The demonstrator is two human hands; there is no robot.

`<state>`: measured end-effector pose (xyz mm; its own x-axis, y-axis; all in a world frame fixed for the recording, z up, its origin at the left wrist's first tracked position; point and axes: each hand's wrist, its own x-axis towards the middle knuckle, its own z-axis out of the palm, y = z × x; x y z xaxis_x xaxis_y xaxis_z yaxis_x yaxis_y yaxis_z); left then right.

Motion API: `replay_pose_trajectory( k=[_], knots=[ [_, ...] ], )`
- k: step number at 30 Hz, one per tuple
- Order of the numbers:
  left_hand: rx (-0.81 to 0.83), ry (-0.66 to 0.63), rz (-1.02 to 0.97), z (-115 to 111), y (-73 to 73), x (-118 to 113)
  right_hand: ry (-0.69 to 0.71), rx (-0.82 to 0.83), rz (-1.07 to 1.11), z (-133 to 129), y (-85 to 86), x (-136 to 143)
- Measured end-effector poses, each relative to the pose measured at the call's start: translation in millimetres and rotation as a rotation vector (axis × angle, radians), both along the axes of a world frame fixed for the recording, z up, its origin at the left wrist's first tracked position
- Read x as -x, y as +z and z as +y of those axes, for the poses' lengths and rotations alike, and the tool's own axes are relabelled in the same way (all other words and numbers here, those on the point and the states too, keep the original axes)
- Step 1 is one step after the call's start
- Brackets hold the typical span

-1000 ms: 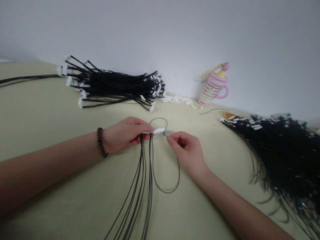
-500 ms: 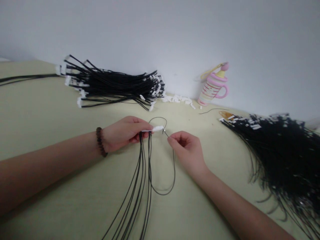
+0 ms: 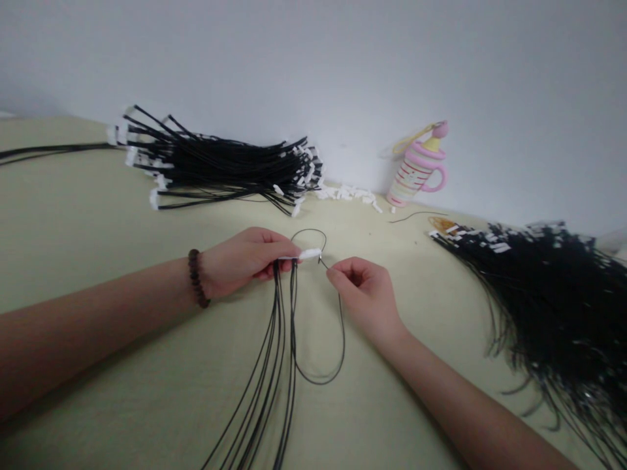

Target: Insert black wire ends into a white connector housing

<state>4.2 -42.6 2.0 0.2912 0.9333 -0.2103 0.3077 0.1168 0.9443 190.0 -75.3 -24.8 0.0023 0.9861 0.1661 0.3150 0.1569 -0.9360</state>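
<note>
My left hand (image 3: 267, 253) pinches a white connector (image 3: 310, 254) from its left end. Several thin black wires (image 3: 274, 326) hang down from beneath those fingers, toward the bottom of the view. At the connector's right end, my right hand (image 3: 360, 281) grips one thin black wire (image 3: 341, 333) close to its small shiny tip. That wire sags in a loop between the hands. Another thin strand (image 3: 309, 230) arches above the connector. Whether the tip is inside the connector or just against it, I cannot tell.
A bundle of black wires with white connectors (image 3: 220, 163) lies at the back left. Loose white pieces (image 3: 347, 194) are scattered along the wall beside a pink striped toy bottle (image 3: 416, 173). A large heap of black wires (image 3: 553, 300) covers the right side of the table (image 3: 122, 365).
Both hands stay almost where they were. The wire tip by the connector has shifted only slightly, and the wire's loop hangs a touch lower.
</note>
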Motion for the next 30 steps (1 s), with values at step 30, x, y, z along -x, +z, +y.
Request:
replay_pose_trajectory(
  k=[30],
  knots=[
    [-0.101,-0.071,0.093,-2.0,-3.1,-1.0,-0.005,-0.032,-0.018,-0.3,1.8,1.1]
  ],
)
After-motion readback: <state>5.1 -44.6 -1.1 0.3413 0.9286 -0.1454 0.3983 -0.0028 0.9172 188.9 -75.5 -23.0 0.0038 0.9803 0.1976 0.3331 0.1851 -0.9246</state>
